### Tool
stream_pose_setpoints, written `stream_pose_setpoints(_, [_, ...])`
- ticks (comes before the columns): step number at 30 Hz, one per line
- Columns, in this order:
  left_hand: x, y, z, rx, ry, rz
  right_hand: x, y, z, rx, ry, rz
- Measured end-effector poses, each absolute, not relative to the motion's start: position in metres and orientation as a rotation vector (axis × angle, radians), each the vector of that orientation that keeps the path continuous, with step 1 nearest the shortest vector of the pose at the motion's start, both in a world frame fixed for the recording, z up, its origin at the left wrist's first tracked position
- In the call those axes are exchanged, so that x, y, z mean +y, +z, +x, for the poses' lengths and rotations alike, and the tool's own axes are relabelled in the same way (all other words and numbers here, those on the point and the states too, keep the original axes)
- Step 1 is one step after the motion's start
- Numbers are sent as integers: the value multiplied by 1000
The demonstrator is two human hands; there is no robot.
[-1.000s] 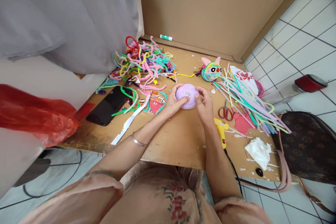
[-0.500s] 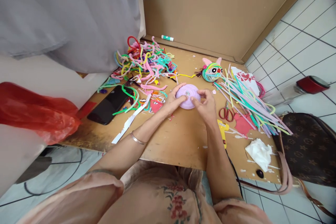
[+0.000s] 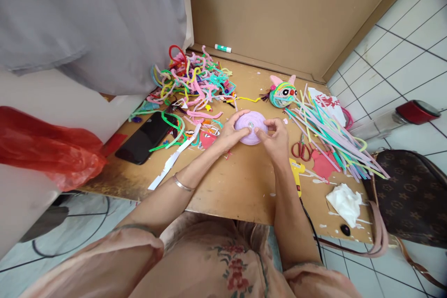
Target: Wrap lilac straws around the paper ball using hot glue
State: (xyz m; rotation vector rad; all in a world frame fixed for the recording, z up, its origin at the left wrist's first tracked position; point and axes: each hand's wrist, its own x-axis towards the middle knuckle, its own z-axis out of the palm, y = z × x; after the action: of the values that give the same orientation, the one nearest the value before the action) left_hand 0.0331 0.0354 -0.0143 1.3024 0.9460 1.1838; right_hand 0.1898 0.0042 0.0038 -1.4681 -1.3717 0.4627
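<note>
Between my two hands is a round lilac coil (image 3: 251, 137), wound in rings with a small pale spot at its middle. My left hand (image 3: 234, 131) grips its left side, thumb on top near the centre and fingers along the far edge. My right hand (image 3: 277, 137) pinches the right side, its thumb also pressed close to the centre. The underside of the coil is hidden. Beyond it sits a ball-shaped craft figure (image 3: 282, 95) with pink ears, big eyes and a red nose.
A tangle of coloured pipe cleaners (image 3: 195, 79) lies at the back left, with a black phone (image 3: 145, 138) nearer. To the right are straight pipe cleaners (image 3: 335, 130), red-handled scissors (image 3: 301, 150), a yellow glue gun (image 3: 296, 174), a crumpled tissue (image 3: 345, 204) and a brown bag (image 3: 408, 200).
Both hands stay on the lilac coil, which has shifted very slightly to the right. Nothing else has visibly moved.
</note>
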Motion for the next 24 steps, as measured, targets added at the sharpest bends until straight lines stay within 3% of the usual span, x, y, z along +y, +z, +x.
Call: stream_pose_setpoints(24, [37,-14,32,941,1139,1294,13,-5,190,-1144,688,-1408])
